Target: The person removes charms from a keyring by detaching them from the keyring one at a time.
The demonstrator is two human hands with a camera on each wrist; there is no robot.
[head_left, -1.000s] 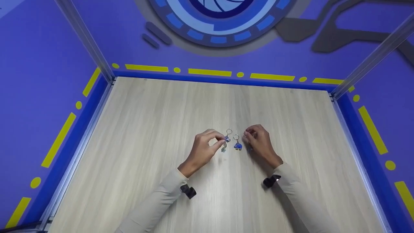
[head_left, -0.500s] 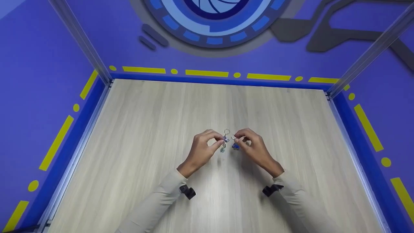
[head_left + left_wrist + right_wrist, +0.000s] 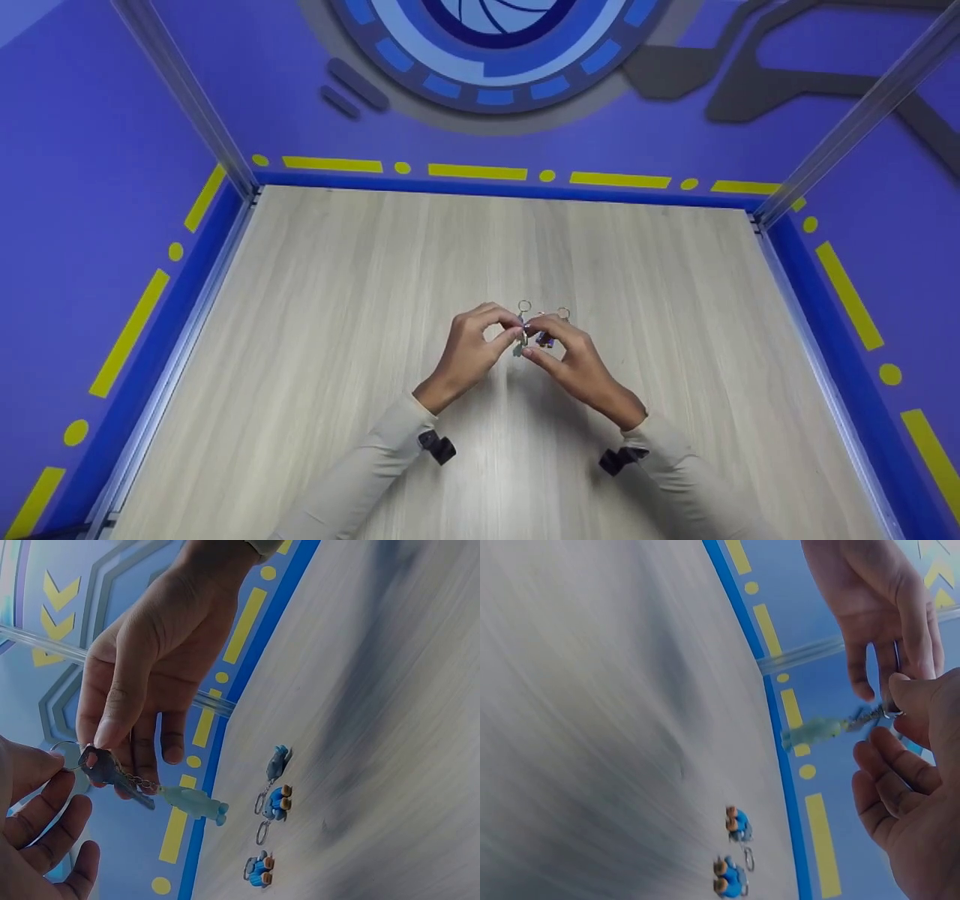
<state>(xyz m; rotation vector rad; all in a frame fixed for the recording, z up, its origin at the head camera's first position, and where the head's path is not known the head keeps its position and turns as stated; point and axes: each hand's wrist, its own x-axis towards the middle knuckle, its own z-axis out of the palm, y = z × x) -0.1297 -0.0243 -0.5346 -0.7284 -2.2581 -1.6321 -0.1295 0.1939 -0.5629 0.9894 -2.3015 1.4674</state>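
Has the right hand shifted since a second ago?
Yes. The right hand has moved left across the table, closing on the left hand and the keychain it pinches.

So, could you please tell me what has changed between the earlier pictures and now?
The right hand has moved left, past the blue keychain it hovered beside, and now meets the left hand at the key ring. The left hand held its pinch on the key with the pale fish charm throughout. The wooden table is unchanged.
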